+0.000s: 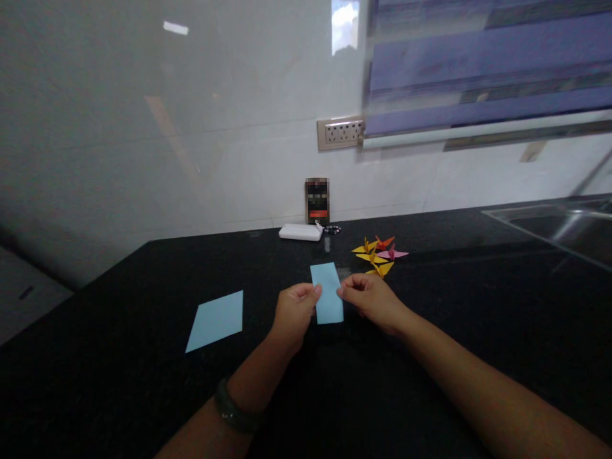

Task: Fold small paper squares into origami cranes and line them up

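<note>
A folded light blue paper (327,293) stands as a narrow upright strip between my two hands, just above the black countertop (119,370). My left hand (294,313) pinches its left edge with curled fingers. My right hand (370,299) pinches its right edge the same way. A second light blue paper sheet (216,320) lies flat on the counter to the left of my left hand. Several small folded paper cranes (378,254), yellow, orange and pink, sit just beyond my right hand.
A white flat case (301,232) and a small dark upright box (317,201) stand at the counter's back by the tiled wall. A wall socket (340,132) is above them. A steel sink (564,223) lies at the far right.
</note>
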`<act>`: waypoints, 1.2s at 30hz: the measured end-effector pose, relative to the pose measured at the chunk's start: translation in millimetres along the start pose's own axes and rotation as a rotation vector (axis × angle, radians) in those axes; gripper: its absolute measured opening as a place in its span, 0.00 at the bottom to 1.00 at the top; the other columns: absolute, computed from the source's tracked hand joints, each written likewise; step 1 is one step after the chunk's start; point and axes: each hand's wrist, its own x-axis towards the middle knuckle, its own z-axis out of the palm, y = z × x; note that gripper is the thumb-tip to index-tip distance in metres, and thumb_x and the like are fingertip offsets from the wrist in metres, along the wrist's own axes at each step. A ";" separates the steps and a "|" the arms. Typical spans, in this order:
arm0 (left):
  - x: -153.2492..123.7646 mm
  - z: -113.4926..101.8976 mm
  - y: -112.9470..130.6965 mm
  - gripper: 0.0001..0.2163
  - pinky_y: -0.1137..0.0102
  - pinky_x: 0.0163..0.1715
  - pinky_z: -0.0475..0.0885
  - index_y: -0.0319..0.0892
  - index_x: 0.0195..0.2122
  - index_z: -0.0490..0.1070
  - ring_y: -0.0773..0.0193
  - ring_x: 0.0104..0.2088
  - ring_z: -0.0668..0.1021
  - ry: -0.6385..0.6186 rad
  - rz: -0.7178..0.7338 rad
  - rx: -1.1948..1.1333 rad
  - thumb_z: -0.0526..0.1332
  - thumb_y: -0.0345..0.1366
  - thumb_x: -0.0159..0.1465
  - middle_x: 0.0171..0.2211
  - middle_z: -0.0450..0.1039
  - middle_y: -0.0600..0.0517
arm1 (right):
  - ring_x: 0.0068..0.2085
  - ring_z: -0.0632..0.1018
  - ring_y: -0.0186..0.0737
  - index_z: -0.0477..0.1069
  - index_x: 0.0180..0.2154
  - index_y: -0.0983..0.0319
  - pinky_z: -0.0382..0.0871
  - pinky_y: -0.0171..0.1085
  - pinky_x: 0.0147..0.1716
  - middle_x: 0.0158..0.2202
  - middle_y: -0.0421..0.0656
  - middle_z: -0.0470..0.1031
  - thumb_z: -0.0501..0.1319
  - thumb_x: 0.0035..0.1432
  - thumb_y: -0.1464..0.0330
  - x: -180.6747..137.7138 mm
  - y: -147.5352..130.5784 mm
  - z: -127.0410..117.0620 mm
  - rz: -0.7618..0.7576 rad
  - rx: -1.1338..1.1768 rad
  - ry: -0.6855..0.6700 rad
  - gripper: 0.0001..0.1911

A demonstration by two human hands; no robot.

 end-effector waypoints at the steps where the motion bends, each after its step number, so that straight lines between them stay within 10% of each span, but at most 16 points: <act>1: -0.2 0.3 0.1 0.11 0.72 0.23 0.67 0.36 0.22 0.70 0.69 0.20 0.72 -0.005 -0.014 -0.018 0.63 0.40 0.48 0.18 0.71 0.53 | 0.16 0.57 0.25 0.66 0.23 0.64 0.51 0.29 0.15 0.16 0.34 0.60 0.58 0.46 0.65 0.8 0.9 0.5 -0.011 0.020 0.016 0.09; 7: 4.5 -0.8 -7.0 0.12 0.67 0.33 0.69 0.36 0.26 0.69 0.63 0.28 0.75 -0.050 -0.027 0.123 0.62 0.41 0.49 0.24 0.73 0.49 | 0.21 0.63 0.30 0.64 0.25 0.63 0.58 0.30 0.20 0.20 0.37 0.63 0.54 0.50 0.66 6.9 9.5 -3.1 -0.175 -0.112 0.127 0.07; 12: 3.7 -3.9 -7.2 0.28 0.58 0.50 0.58 0.41 0.51 0.59 0.55 0.52 0.63 0.195 0.564 0.622 0.63 0.33 0.47 0.51 0.61 0.43 | 0.35 0.67 0.37 0.66 0.28 0.64 0.61 0.36 0.34 0.31 0.44 0.66 0.52 0.53 0.72 0.9 1.5 -11.2 -0.602 -0.715 0.072 0.06; 16: -3.6 -5.0 -3.2 0.15 0.56 0.53 0.53 0.41 0.42 0.69 0.52 0.55 0.58 0.116 0.845 1.047 0.58 0.35 0.53 0.51 0.60 0.44 | 0.36 0.64 0.39 0.67 0.32 0.64 0.60 0.36 0.34 0.33 0.46 0.66 0.50 0.56 0.71 -5.9 -7.1 -11.0 -0.691 -1.023 -0.026 0.08; 24: -4.9 -6.2 -1.2 0.08 0.55 0.51 0.56 0.41 0.31 0.73 0.53 0.50 0.63 0.051 0.902 1.242 0.54 0.30 0.56 0.43 0.67 0.46 | 0.37 0.63 0.39 0.67 0.34 0.63 0.59 0.35 0.33 0.35 0.45 0.66 0.49 0.57 0.72 -7.8 -8.1 -9.1 -0.719 -1.123 -0.061 0.08; 33: 1.7 -16.2 3.9 0.08 0.51 0.50 0.55 0.41 0.32 0.72 0.51 0.49 0.64 0.372 0.917 1.308 0.53 0.31 0.57 0.44 0.67 0.45 | 0.39 0.64 0.39 0.67 0.33 0.63 0.59 0.35 0.35 0.34 0.46 0.65 0.49 0.57 0.71 -3.2 -9.1 -20.1 -0.647 -1.199 0.060 0.08; 36: -0.4 -11.3 3.2 0.10 0.50 0.50 0.54 0.43 0.39 0.71 0.50 0.51 0.62 0.291 0.964 1.322 0.55 0.34 0.56 0.48 0.65 0.45 | 0.38 0.64 0.39 0.67 0.32 0.63 0.60 0.35 0.34 0.34 0.46 0.65 0.49 0.57 0.71 -3.5 -8.7 -19.2 -0.667 -1.204 0.042 0.08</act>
